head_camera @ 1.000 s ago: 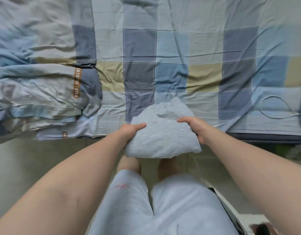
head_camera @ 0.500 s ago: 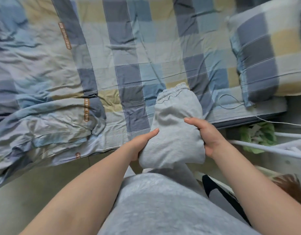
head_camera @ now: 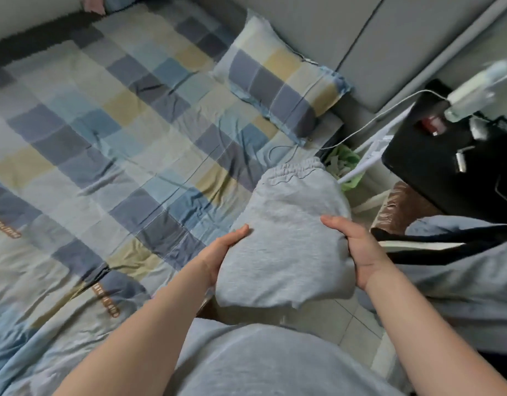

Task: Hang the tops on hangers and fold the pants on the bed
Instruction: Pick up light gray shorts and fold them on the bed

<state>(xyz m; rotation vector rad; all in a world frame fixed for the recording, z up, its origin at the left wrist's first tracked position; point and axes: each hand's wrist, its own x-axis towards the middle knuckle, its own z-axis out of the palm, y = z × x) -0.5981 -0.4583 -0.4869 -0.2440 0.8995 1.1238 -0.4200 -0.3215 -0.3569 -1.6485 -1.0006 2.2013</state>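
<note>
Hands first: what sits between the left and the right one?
The folded grey pants, held on either side by the left hand and right hand; head view.

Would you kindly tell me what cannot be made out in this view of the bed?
Head view:
- Fingers of the left hand and right hand: hidden under the folded grey pants, so the grip below is unseen.
- Orange lettering on the quilt: blurred, unreadable.
- White object at upper right: motion-blurred, unidentifiable.
- Green item beside the bed: partly behind the pants.
</note>
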